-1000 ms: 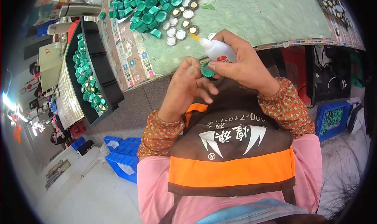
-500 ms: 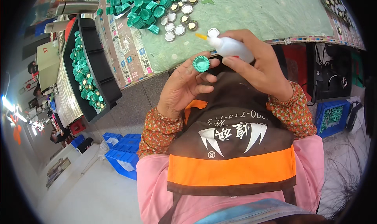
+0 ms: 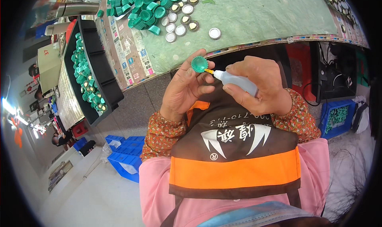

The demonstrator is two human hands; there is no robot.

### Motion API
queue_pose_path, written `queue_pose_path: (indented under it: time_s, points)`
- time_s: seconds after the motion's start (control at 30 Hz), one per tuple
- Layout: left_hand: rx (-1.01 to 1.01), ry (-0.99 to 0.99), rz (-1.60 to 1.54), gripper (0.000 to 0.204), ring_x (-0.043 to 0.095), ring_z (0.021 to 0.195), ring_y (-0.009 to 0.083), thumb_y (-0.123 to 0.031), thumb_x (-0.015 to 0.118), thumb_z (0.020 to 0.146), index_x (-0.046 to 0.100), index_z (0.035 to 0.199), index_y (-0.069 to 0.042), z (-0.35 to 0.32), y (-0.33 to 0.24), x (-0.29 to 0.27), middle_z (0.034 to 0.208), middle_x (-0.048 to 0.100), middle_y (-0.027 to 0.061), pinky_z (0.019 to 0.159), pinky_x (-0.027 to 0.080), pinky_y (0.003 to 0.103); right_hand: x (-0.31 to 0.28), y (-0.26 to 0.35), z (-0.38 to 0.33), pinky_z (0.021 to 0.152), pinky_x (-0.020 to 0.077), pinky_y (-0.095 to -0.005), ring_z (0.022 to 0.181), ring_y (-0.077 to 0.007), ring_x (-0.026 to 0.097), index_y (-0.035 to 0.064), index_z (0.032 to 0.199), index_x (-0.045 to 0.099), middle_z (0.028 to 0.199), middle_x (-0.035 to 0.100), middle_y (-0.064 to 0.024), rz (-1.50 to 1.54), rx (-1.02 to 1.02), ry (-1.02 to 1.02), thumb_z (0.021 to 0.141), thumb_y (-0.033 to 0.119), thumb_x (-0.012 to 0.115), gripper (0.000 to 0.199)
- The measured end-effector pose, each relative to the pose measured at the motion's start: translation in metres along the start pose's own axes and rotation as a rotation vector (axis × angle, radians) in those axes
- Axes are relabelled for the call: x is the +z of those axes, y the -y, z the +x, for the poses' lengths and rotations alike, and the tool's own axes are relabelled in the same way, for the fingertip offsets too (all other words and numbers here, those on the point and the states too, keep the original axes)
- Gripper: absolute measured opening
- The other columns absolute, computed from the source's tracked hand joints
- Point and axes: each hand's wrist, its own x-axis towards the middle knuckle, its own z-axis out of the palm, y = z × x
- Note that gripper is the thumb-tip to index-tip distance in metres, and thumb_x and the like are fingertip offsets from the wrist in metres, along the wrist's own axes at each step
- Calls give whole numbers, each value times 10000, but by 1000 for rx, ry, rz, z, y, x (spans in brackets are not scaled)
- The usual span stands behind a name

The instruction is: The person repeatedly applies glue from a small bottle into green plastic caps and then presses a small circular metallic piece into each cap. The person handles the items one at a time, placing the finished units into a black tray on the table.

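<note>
Between its thumb and fingers my left hand (image 3: 184, 84) holds a green fluted cup (image 3: 199, 64), its hollow side facing up. My right hand (image 3: 259, 84) grips a white squeeze bottle (image 3: 237, 83). The bottle's yellow nozzle (image 3: 209, 71) points left and reaches the lower right rim of the cup; whether it touches, I cannot tell. Beyond my hands, a single white-lined bottle cap (image 3: 215, 33) lies near the table's front edge. A heap of green fluted cups (image 3: 147, 15) is at the back left, with several white-faced caps (image 3: 180, 30) beside it.
The table (image 3: 258, 18) has a pale green covering. On the left, a black bin (image 3: 97, 52) contains green cups and caps. Blue crates (image 3: 125, 155) stand on the floor at left, and a blue crate (image 3: 338, 117) with green pieces sits at right. More caps (image 3: 342, 4) lie at far right.
The bottle has tipped down and left, so its nozzle now meets the cup's edge instead of pointing above it. The cup has shifted slightly up and left, its hollow turned more upward.
</note>
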Motion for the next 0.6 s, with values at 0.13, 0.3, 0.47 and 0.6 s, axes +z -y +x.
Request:
queue_pose_path:
  time_s: [0.13, 0.3, 0.47, 0.6]
  points:
    - [-9, -10, 0, 588, 663, 1067, 252, -165, 593, 1012, 339, 1527, -36, -1, 1, -3, 1343, 568, 198, 863, 641, 377, 4, 1, -2, 517, 464, -362, 572, -271, 596, 38, 958, 634, 725, 626, -94, -50, -18, 6, 780, 85, 778, 233]
    - [-12, -30, 21, 566, 668, 1084, 255, -160, 597, 1010, 366, 1512, -35, -2, 3, -2, 1355, 566, 209, 872, 640, 379, 7, 2, -2, 523, 472, -370, 578, -281, 601, 60, 938, 618, 702, 611, -81, -58, -17, -9, 797, 99, 768, 209]
    - [-13, -26, 46, 566, 668, 1089, 252, -158, 605, 1006, 374, 1510, -39, -2, 3, -3, 1358, 564, 211, 881, 638, 380, 7, 3, -1, 535, 482, -379, 596, -288, 611, 49, 969, 612, 733, 627, -92, -68, -31, 13, 806, 90, 759, 223]
    - [-19, -47, 62, 561, 663, 1100, 247, -156, 609, 1002, 384, 1503, -41, -2, 4, -2, 1362, 564, 208, 887, 636, 377, 6, 5, 0, 540, 486, -383, 607, -289, 611, 39, 984, 615, 741, 627, -90, -82, -20, 25, 812, 85, 750, 223]
